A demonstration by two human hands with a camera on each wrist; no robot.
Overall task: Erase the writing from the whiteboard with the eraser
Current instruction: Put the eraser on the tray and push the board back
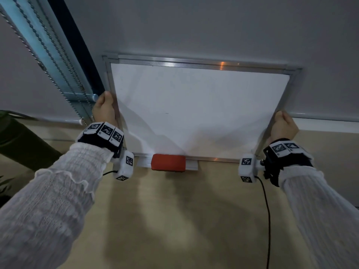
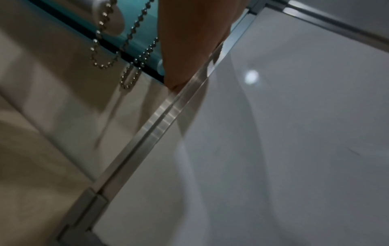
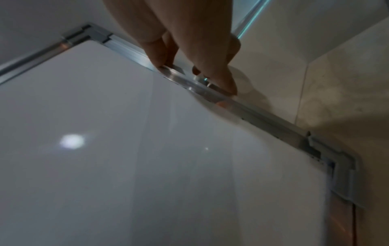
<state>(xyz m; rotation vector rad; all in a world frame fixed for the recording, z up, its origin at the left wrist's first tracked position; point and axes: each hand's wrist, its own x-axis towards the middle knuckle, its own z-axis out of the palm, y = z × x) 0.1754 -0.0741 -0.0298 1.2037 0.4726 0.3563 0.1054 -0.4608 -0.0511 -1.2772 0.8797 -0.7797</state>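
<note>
Here, from left to right in the head view: bead chains (image 1: 48, 61) of a blind hanging along a blue-tinted window frame (image 1: 31, 35); below them a dark green object (image 1: 23, 140) at the picture's edge, too dim to identify. Next, left hand (image 1: 104, 111), in a white knit sleeve (image 1: 48, 200) with a marker-tagged wrist band (image 1: 104, 133), clasped round the left edge of the whiteboard (image 1: 194, 105), thumb on the front of the aluminium frame; in the left wrist view only one finger (image 2: 185, 50) visible, laid along the frame rail, chains just beside it. Centre: whiteboard leaning against a grey wall (image 1: 213, 26), lower edge on a pale wooden surface (image 1: 184, 220); writing area almost wholly white, one tiny dark dash (image 1: 166, 113) left of centre, faint smears elsewhere. Red eraser (image 1: 168, 163) lying on the board's small tray (image 1: 191, 165) at the bottom edge, between the two wrists, touched by neither hand. Right: right hand (image 1: 283, 127) grasping the right edge of the frame, thumb in front; in the right wrist view fingers (image 3: 212, 69) curled over the rail, tips pressed on the metal, below the upper corner piece. Black cable (image 1: 267, 210) running down from the right wrist unit across the wooden surface. Ceiling-light reflections showing as bright spots on the glossy board in both wrist views.
</note>
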